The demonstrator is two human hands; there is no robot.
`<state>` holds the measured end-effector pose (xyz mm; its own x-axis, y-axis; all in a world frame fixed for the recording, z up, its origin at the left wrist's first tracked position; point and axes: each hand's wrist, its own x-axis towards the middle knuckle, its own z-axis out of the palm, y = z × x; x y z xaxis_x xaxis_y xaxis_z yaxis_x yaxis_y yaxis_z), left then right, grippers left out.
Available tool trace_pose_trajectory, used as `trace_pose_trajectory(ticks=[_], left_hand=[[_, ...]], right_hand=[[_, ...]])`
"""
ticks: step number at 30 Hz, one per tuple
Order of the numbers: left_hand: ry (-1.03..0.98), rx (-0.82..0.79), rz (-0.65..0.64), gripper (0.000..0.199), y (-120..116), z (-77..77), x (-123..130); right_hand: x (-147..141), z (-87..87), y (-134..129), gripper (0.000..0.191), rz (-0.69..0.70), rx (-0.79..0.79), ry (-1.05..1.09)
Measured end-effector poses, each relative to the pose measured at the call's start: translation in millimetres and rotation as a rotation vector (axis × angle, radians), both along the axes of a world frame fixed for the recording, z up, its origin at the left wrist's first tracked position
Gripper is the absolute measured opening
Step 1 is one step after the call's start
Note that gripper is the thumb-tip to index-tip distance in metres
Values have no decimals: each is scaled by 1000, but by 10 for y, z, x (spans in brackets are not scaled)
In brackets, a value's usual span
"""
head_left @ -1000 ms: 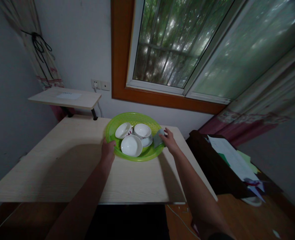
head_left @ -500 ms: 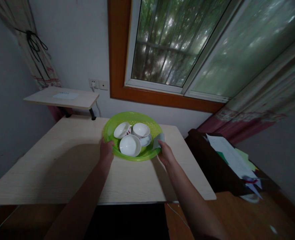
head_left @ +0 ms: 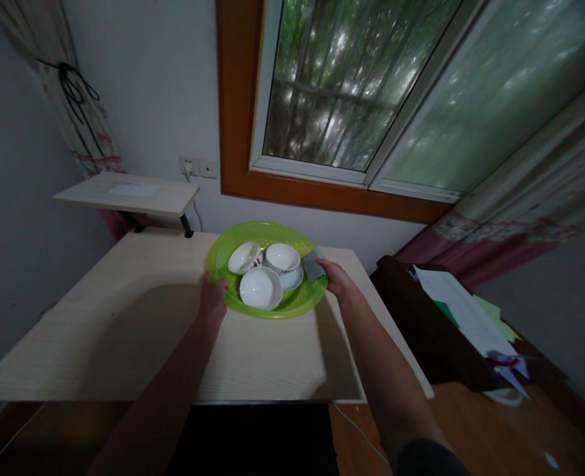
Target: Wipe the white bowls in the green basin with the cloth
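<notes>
A green plastic basin is on the pale wooden table, with three white bowls inside: one tilted at the back left, one at the back right and one at the front. Partly under the back right bowl shows a white saucer. My left hand is closed on the basin's left rim, thumb over the edge. At the right rim, my right hand pinches a grey cloth that lies against the basin's inner side. The fingers under that rim are hidden.
A small raised shelf with a paper label stands at the table's back left. Beyond the table is a wall socket and a window. To the right, a dark brown piece of furniture bears papers.
My right hand has moved up along the basin's right rim, and the cloth has shifted back with it. My left hand keeps its hold on the left rim.
</notes>
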<state>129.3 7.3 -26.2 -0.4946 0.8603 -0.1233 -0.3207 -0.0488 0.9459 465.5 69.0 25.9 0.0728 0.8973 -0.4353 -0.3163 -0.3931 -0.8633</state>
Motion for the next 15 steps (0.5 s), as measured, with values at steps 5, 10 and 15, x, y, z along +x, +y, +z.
trace_pose_trajectory(ticks=[5, 10, 15], left_hand=[[-35, -40, 19, 44, -106, 136, 111], [-40, -22, 48, 53, -234, 222, 276], [-49, -36, 72, 54, -275, 226, 353]], right_hand=[[-25, 28, 7, 21, 0, 34, -36], [-22, -15, -134, 24, 22, 27, -84], [-32, -90, -377, 24, 0, 79, -103]])
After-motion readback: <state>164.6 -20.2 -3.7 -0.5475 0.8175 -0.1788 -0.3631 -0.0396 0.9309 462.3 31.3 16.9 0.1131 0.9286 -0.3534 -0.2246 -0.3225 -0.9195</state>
